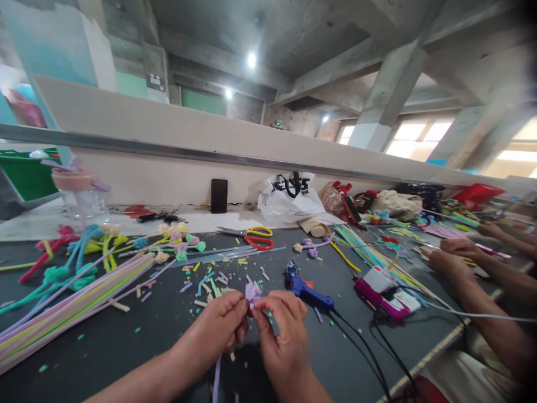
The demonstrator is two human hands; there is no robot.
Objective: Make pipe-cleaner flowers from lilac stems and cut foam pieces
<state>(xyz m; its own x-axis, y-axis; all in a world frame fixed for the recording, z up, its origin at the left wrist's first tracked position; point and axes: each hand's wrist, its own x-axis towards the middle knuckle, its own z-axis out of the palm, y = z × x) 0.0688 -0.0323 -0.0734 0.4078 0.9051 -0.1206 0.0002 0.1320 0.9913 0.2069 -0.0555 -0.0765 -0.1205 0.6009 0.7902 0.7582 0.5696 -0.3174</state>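
In the middle of the head view, my left hand point(226, 318) pinches a small purple pipe-cleaner flower point(253, 291). My right hand point(283, 322) is closed on the flower's near right side, with thumb and forefinger at its base. A purple stem point(216, 380) hangs down below my left hand. Just beyond my right hand lies a blue hot glue gun point(312, 294) with its cord running toward me. Coloured pipe-cleaner offcuts point(213, 285) are scattered in front of my hands. The fingertips partly hide the flower.
Long pipe cleaners point(84, 302) and finished flowers point(180, 240) lie left. Scissors point(255, 238), a black phone point(218, 196) and a white bag point(291, 196) are at the back. A magenta power strip point(384, 299) sits right, near a co-worker's hands point(448, 260).
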